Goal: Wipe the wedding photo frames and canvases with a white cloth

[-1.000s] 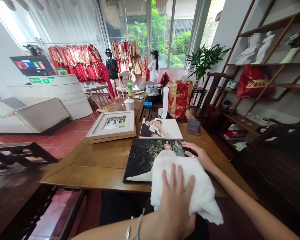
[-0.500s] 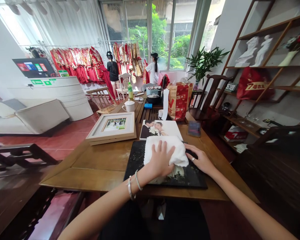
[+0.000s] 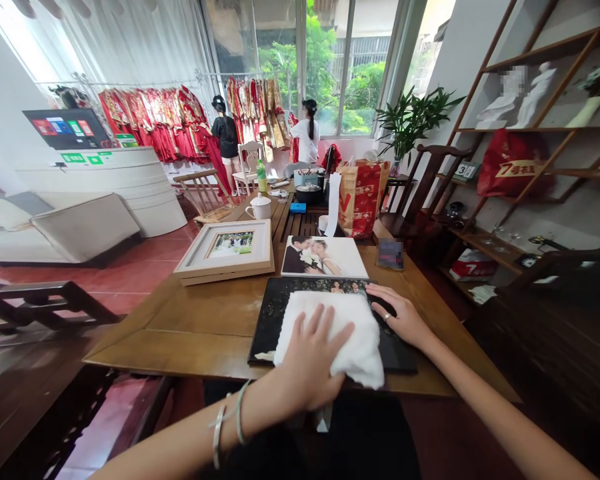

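My left hand [image 3: 315, 357] lies flat with spread fingers on a white cloth [image 3: 353, 320], pressing it against a dark photo panel [image 3: 400, 353]. The cloth covers the panel's middle and overhangs its near edge. Two small figures of the printed picture show above the cloth. At the panel's right side rests my right hand [image 3: 400, 317], fingers stretched out, a ring on one of them; its fingertips touch the panel's top right part. Just behind the panel lies a white photo board [image 3: 353, 257] with a picture of a couple.
A framed photo [image 3: 225, 248] lies to the left on the wooden table [image 3: 195, 327]. Farther back stand a lidded white mug [image 3: 261, 207], a green bottle [image 3: 261, 177] and a red paper bag [image 3: 363, 200]. Two people stand by a rack of red garments [image 3: 155, 123].
My left hand has slid the cloth toward me and slightly left, uncovering the panel's far edge. My right hand has stayed at the panel's right side.
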